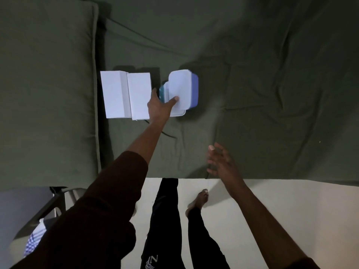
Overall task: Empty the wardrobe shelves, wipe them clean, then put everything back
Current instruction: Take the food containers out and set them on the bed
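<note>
We see the left hand (158, 105) stretched far out over a bed covered in a dark green sheet (252, 84). Its thumb lies curled over the white lid of a stack of plastic containers (182, 92) and the fingers wrap the stack's left side, so the hand grips it. The stack has a blue tub at the right under a rounded white lid, with a teal-sided container showing at its left by the knuckles; we cannot tell whether it rests on the sheet or is held just above it. Just to the left of the hand, two white boxes (126, 95) lie side by side and touching on the sheet, close to the edge of a green pillow (46, 90) that fills the bed's left end. The containers and boxes sit well in from the bed's near edge.

The right hand (221, 162) hovers above that near edge, fingers spread and relaxed, holding nothing. Below it we see dark trousers (165, 220) and a bare foot (200, 200) on a pale floor (281, 210). A blue-and-white checked cloth (33, 239) shows at the bottom left corner.
</note>
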`<state>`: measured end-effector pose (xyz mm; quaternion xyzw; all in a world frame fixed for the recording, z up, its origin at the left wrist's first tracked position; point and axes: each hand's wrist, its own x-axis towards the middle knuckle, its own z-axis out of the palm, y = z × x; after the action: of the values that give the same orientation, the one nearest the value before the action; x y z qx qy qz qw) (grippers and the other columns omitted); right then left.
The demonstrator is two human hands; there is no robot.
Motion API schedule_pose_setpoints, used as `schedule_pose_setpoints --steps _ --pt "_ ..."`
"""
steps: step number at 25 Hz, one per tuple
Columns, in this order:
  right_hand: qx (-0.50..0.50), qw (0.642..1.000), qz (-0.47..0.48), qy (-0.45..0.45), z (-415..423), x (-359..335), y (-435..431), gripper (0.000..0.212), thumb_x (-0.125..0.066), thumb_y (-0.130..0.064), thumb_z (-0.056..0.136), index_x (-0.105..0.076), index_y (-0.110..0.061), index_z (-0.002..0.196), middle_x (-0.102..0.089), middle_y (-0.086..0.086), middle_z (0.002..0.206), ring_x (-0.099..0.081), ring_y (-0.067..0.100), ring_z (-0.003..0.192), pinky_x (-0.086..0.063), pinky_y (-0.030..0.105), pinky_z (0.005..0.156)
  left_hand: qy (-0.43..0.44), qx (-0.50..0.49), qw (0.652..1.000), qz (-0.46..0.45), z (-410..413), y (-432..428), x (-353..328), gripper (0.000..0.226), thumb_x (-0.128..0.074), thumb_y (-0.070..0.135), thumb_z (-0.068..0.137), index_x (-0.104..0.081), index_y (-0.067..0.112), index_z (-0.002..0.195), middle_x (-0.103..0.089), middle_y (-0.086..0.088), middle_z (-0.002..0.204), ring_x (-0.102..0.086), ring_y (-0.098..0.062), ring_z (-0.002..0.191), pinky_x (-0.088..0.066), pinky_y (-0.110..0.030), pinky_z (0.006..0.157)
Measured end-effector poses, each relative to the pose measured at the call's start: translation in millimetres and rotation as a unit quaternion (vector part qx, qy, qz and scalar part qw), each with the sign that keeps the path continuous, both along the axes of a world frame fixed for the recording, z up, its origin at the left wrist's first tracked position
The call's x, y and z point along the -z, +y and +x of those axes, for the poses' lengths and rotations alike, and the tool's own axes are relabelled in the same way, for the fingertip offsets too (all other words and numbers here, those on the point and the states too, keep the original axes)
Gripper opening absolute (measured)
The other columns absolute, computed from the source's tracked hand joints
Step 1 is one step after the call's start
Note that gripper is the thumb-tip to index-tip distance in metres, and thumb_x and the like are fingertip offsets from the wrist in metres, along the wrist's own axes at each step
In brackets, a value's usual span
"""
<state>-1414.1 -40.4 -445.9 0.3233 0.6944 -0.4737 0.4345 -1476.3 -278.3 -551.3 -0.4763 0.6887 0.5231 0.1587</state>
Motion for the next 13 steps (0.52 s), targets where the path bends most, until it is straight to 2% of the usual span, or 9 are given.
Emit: schedule_pose_setpoints --steps 4,7,10,13 --pt "0.03 0.999 -0.02 0.021 -17 -12 -9 0.045 -0.058 -0.033 0.099 -0.044 -0.024 0.141 -0.062 0.007 0.121 -0.061 0.021 0.106 -0.051 0.033 0.076 0.053 0.045 0.993 -0.092 9 -9 -7 0.088 -0.077 0.031 0.088 -0.025 0.016 0.158 -0.04 -0.008 0.157 -0.041 -0.026 0.142 -0.034 -0.039 0.115" --pt "0.033 0.999 -0.027 0.031 -22 -12 -8 0.039 -0.057 -0.03 0.1 -0.045 -0.025 0.137 -0.062 0.003 0.111 -0.061 0.019 0.098 -0.05 0.033 0.076 0.074 0.101 0.982 -0.139 10 -9 -11 0.079 -0.074 0.025 0.09 -0.031 0.02 0.157 -0.04 -0.011 0.154 -0.043 -0.029 0.138 -0.038 -0.044 0.115" --pt "0.041 0.998 -0.037 0.02 -17 -10 -8 0.033 -0.056 -0.029 0.1 -0.046 -0.027 0.131 -0.061 0.003 0.111 -0.06 0.018 0.094 -0.049 0.035 0.077 0.029 0.172 0.973 -0.149 17 -10 -7 0.069 -0.072 0.024 0.092 -0.039 0.023 0.153 -0.034 -0.009 0.158 -0.039 -0.031 0.139 -0.04 -0.044 0.112" --pt "0.043 0.998 -0.035 0.018 -9 -15 -7 0.031 -0.057 -0.028 0.1 -0.047 -0.025 0.129 -0.06 0.005 0.11 -0.058 0.02 0.095 -0.048 0.034 0.077 0.05 0.195 0.968 -0.151 36 0 -8 0.054 -0.071 0.018 0.091 -0.053 0.015 0.142 -0.042 -0.012 0.151 -0.041 -0.032 0.134 -0.043 -0.042 0.109"
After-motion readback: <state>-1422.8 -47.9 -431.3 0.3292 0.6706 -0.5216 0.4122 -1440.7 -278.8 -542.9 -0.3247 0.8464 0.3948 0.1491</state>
